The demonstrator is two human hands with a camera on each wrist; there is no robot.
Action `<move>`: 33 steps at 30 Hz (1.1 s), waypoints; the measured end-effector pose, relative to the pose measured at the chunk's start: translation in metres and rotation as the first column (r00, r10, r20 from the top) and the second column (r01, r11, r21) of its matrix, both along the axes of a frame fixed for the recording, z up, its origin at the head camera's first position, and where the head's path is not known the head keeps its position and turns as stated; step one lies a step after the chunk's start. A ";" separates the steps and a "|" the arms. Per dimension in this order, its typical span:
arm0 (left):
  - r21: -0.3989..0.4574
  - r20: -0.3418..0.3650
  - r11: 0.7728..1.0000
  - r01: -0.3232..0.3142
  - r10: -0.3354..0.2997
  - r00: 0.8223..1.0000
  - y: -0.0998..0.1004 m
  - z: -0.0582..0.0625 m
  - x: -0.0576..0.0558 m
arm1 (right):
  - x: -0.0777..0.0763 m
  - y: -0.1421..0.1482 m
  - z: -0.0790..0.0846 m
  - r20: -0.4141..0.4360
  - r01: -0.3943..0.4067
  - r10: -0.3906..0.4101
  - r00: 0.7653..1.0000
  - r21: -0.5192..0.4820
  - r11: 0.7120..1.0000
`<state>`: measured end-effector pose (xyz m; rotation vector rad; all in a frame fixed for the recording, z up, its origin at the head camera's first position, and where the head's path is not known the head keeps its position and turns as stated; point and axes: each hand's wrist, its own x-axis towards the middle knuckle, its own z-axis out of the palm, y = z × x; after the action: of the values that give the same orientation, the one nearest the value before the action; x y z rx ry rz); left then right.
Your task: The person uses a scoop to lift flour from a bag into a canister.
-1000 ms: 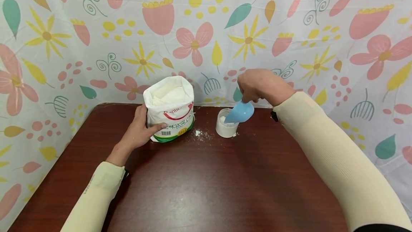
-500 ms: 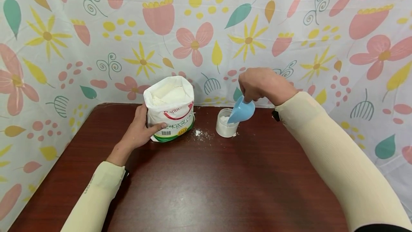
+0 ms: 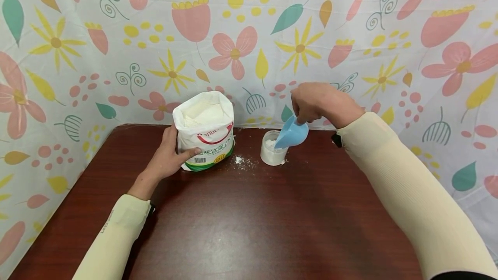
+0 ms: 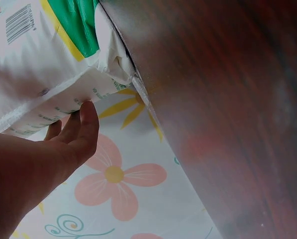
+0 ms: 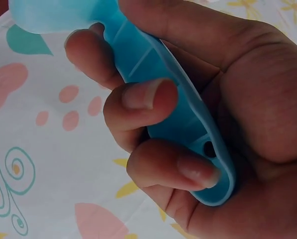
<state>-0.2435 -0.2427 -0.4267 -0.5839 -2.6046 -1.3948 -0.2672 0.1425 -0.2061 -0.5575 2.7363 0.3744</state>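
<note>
On the left of the table stands a white bag of flour (image 3: 206,150), its top open and powder showing inside. My left hand (image 3: 166,157) holds the bag's left side, thumb across the front; the fingers (image 4: 88,127) bend against its side in the left wrist view. My right hand (image 3: 320,103) grips a light blue scoop (image 3: 294,134) by its handle (image 5: 163,109), fingers wrapped round it. The scoop is tipped down, its lip over the mouth of a small clear jar (image 3: 273,157) that holds white powder. The scoop's inside is hidden in the head view.
Spilled powder (image 3: 242,161) lies on the dark wooden table (image 3: 249,219) between bag and jar, with a little more at the jar's right foot. A flowered cloth (image 3: 249,55) hangs right behind the table's back edge.
My right hand has shifted slightly right, and the scoop has tipped more steeply, its lip drawing back toward the jar's right rim. My left hand, bag and jar stay in place.
</note>
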 end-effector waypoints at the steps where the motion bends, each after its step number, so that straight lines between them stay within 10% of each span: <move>1: 0.001 -0.003 1.000 0.001 -0.001 1.000 0.000 0.000 0.000 | 0.000 0.001 -0.001 0.002 -0.002 0.002 1.000 -0.005 1.000; 33: -0.004 0.000 1.000 -0.002 0.002 1.000 0.000 -0.001 0.001 | 0.001 0.006 -0.004 -0.014 0.001 -0.002 1.000 -0.029 1.000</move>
<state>-0.2430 -0.2426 -0.4274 -0.5819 -2.6075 -1.3901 -0.2662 0.1489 -0.2104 -0.5626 2.7597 0.3401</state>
